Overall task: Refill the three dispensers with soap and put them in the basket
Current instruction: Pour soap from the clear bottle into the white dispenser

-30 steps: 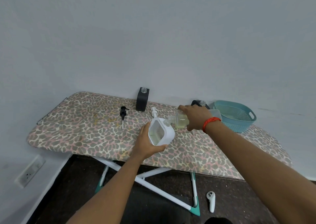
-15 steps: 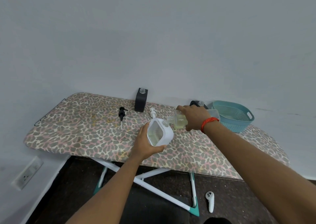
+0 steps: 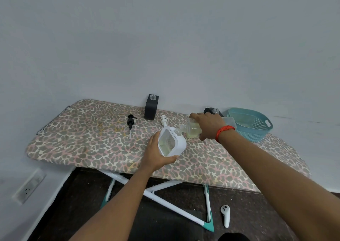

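Left hand (image 3: 156, 154): gripping the white dispenser (image 3: 171, 142), holding it tilted above the ironing board (image 3: 82, 139)
Right hand (image 3: 208, 125): gripping the soap bottle (image 3: 192, 129), tipping its neck to the dispenser's opening
Basket (image 3: 252, 134): sitting just right of the right wrist
Black dispenser (image 3: 151, 107): standing uncapped, beyond the left hand
White pump (image 3: 164, 121): lying just beyond the left hand
Black pump (image 3: 130, 122): lying farther left

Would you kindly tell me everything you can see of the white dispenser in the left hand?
The dispenser is squarish white plastic with rounded corners and a clear front panel showing pale yellowish liquid. Its clear neck is open, pump off. The left hand grips it from below, tilted over the board. The mouth of the bottle in the right hand meets its neck.
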